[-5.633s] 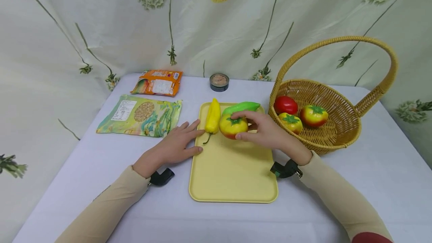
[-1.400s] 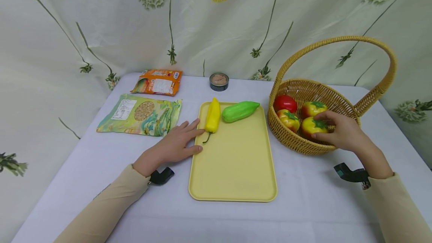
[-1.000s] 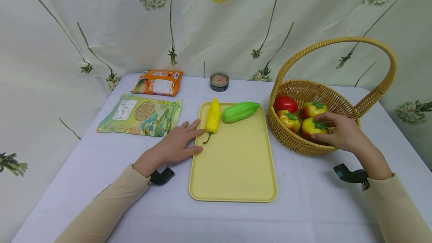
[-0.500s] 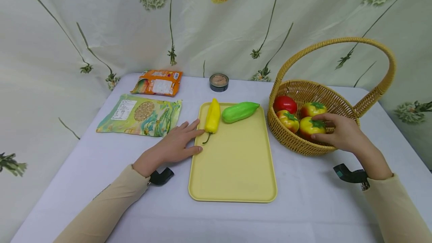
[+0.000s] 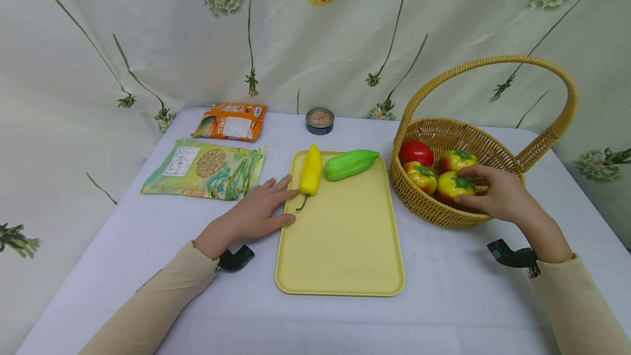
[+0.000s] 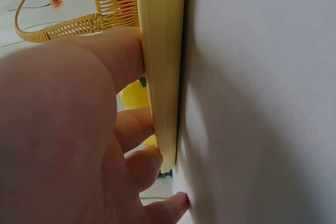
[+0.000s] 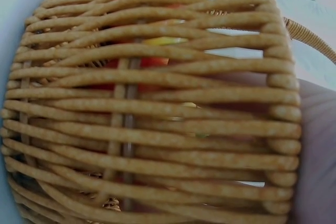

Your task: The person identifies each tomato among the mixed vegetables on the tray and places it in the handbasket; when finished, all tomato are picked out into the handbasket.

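Note:
My right hand (image 5: 498, 193) reaches over the front rim of the wicker basket (image 5: 424, 207). Its thumb and fingers lie around a yellow-red tomato (image 5: 449, 188) with a green leafy top. The fruit sits low in the basket; the far fingers are hidden. In the right wrist view, woven wicker (image 7: 152, 114) hides most of the grasp. My left hand (image 5: 253, 212) lies with fingers spread at the left edge of the yellow tray (image 5: 340, 251), and thumb and fingertips touch its rim. On the tray lie a yellow pepper (image 5: 310, 171) and a smooth green vegetable (image 5: 350, 165).
Beside the held fruit are two more yellow-red tomatoes (image 5: 420, 176) and a red one (image 5: 416, 152). The basket's tall handle (image 5: 493, 60) arches above. A green packet (image 5: 207, 169), an orange packet (image 5: 231, 121) and a small tin (image 5: 320, 120) lie toward the back.
My right hand has carried the tomato from the tray into the basket. Lately its index finger has straightened slightly, and the fruit has shifted a little left. The left hand has stayed put.

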Tool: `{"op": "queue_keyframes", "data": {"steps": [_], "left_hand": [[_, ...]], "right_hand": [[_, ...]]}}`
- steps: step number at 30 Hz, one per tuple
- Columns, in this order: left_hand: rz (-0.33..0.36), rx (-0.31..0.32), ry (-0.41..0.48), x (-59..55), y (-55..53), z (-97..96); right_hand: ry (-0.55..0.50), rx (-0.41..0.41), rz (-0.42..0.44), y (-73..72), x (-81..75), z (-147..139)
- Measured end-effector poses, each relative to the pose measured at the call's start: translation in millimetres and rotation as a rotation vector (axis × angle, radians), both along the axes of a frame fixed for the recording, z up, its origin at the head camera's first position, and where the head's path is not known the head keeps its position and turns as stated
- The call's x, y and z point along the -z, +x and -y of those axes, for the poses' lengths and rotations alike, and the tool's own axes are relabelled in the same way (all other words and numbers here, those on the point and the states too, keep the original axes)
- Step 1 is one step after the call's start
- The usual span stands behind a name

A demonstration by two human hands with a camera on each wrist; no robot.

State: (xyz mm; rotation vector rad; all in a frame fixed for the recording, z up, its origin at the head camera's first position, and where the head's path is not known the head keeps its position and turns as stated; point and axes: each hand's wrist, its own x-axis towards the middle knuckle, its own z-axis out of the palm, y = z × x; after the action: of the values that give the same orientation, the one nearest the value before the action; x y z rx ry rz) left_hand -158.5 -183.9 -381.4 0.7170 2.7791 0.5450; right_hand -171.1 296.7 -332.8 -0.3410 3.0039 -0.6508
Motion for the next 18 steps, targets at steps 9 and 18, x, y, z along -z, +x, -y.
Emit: {"op": "queue_keyframes", "data": {"steps": [9, 18], "left_hand": [[0.001, 0.002, 0.003, 1.3, -1.4, -0.4], [0.002, 0.004, 0.006, -0.9, -2.0, -1.3]], "right_hand": [[-0.033, -0.019, -0.015, -0.4, 0.1, -1.3], [-0.083, -0.019, -0.013, 1.8, -3.0, 0.2]]}}
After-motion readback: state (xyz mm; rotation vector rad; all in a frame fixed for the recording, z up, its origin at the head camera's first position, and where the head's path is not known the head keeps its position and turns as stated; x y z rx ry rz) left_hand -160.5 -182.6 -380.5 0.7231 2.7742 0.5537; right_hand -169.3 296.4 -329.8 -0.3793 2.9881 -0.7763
